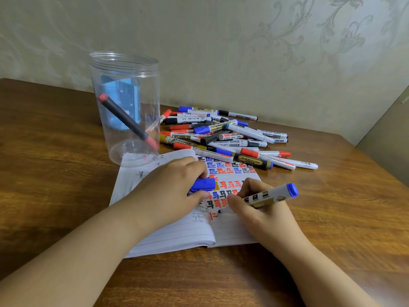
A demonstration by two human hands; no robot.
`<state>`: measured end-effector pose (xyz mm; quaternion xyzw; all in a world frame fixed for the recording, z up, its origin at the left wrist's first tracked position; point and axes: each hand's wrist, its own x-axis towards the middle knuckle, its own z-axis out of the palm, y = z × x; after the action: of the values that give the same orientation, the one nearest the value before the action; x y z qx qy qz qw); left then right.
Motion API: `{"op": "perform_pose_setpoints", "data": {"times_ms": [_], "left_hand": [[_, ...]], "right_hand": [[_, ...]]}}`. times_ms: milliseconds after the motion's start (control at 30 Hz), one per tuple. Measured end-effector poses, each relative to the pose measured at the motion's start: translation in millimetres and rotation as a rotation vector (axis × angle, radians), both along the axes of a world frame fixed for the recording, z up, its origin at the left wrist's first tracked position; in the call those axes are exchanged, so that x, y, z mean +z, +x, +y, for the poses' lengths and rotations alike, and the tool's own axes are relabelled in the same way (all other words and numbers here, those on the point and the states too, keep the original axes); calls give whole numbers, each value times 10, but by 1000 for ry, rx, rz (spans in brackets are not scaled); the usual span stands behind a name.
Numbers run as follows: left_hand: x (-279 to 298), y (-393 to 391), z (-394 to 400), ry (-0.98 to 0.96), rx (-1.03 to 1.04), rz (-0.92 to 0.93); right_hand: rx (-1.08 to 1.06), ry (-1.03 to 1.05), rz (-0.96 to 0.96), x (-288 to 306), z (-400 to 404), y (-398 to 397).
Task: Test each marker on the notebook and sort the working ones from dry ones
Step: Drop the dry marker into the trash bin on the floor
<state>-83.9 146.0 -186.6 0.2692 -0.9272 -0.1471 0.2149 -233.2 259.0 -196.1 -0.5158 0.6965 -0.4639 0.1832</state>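
An open lined notebook [177, 235] lies on the wooden table, its right page covered with red, blue and black test marks. My right hand [259, 209] grips a white and gold marker with a blue end [272, 194], its tip down on the page. My left hand [172, 187] rests on the notebook and holds the blue cap [203, 185]. A pile of several markers [223, 138] lies behind the notebook. A clear plastic jar [126, 107] stands at the left with one dark red-ended marker [126, 118] leaning inside.
A blue container [120, 103] shows through the jar, behind it. The patterned wall runs close behind the pile. The table's right edge [376, 165] slants near a wall corner. Bare wood lies left of the jar and in front of the notebook.
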Motion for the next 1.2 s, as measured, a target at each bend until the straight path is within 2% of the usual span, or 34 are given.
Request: {"op": "perform_pose_setpoints", "data": {"times_ms": [300, 400, 567, 867, 967, 1100, 1200], "left_hand": [[6, -4, -11, -6, -2, 0], [10, 0, -1, -3, -11, 2], [17, -4, 3, -2, -6, -7], [6, 1, -1, 31, -14, 35], [33, -7, 10, 100, -24, 97], [66, -17, 37, 186, -37, 110], [74, -19, 62, 232, -72, 136]], "right_hand": [[4, 70, 0, -3, 6, -53], [-52, 35, -36, -2, -10, -51], [-31, 44, 11, 0, -11, -27], [-58, -11, -63, 0, -3, -43], [-63, -105, -169, 39, -12, -40], [-46, -248, -496, 95, 12, -101], [-16, -262, -587, 123, 20, -95]]}}
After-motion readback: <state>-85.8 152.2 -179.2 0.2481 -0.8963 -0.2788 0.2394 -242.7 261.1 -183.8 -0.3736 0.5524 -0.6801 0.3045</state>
